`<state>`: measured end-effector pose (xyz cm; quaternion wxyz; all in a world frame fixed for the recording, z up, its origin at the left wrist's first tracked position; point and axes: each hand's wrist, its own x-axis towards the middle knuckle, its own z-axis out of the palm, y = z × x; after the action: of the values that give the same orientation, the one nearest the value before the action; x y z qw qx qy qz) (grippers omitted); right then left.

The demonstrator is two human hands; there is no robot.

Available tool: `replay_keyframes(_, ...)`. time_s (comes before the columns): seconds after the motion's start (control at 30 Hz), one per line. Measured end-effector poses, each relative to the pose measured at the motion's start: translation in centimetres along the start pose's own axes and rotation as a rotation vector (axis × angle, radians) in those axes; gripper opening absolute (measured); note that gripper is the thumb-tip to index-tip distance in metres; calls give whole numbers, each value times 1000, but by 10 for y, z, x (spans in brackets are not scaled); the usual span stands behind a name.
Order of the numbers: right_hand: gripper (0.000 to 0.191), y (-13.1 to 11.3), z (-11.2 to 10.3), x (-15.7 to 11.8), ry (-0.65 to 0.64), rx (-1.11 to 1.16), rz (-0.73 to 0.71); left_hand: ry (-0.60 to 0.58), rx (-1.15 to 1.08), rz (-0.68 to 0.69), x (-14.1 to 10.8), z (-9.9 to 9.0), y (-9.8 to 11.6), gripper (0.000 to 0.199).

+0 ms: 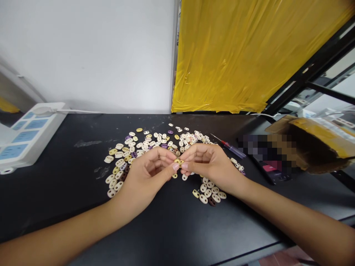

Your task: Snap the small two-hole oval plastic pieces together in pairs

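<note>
With the clock centred on the fingertips and twelve at the far wall, the left hand comes in from about eight o'clock and the right hand from about four. Both pinch the same small yellow piece between thumb and fingers, held just over the black bench at the dial's centre; whether it is one piece or two held together is too small to tell. The work looks to be in mid-course, with this yellow piece the only one seen in hand. A wide spread of two-holed pieces, mostly cream with some yellow, purple and brown, arcs from eight o'clock round past twelve to between one and two. A smaller cluster lies apart between four and five, near the right wrist, with a dark brown piece at its near edge. Both groups mix colours, and nothing visible shows which, if either, is finished, so how much is done and how much is left cannot be told. A slim tool with a red collar lies between two and three, a cardboard box nearly at three, and a power strip just past nine.
</note>
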<state>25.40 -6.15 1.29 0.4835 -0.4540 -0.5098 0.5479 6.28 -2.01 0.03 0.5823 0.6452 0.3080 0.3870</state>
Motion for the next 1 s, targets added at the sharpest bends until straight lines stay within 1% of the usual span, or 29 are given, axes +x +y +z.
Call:
replay_keyframes(0.23, 29, -1, 2, -1, 30, 37, 0, 2, 23, 0, -1, -1, 0, 12)
replay_keyframes(0.4, 27, -1, 4, -4, 52, -26, -18, -12, -9, 4, -1, 0, -1, 10)
replay_keyframes(0.53, 31, -1, 9, -7, 94, -53, -35, -25, -23, 16, -2, 2, 1, 6)
replay_keyframes(0.67, 36, 0, 11, -9, 128, -33, -24, -15, -3, 12, -3, 2, 2, 7)
replay_keyframes(0.83, 36, 2, 13, -10, 135, -7, -7, -3, 36, 14, -6, 2, 0, 8)
replay_keyframes(1.0, 40, 5, 17, -12, 158, 35, -6, -4, 64, -6, -8, 4, 0, 12)
